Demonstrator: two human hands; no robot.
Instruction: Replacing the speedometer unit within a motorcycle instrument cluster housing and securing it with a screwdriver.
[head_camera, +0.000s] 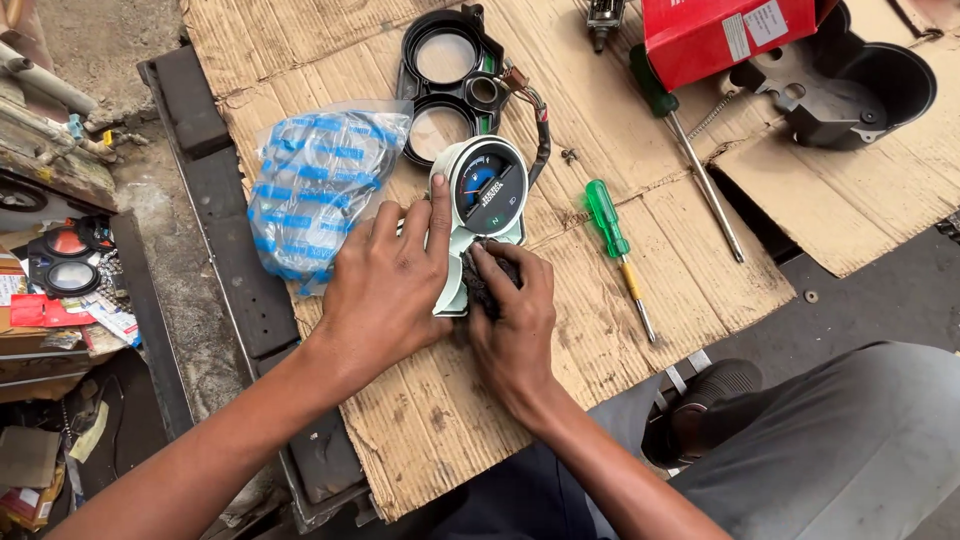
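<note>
A pale green instrument cluster (487, 190) with a round blue and black dial lies on brown cardboard (600, 330). My left hand (385, 285) rests on its left side, fingers pressed along the housing edge. My right hand (515, 315) grips a dark, dirty rag (482, 282) and presses it against the lower part of the cluster. A black double-ring bezel (447, 85) with a short wired connector (520, 82) lies just behind the cluster.
A clear plastic bag (318, 185) with blue print lies to the left. A small green screwdriver (615, 245) and a longer dark green screwdriver (685, 145) lie to the right. A red box (720, 35) and a black housing (850, 90) sit at the back right. My knee (830, 440) is at the lower right.
</note>
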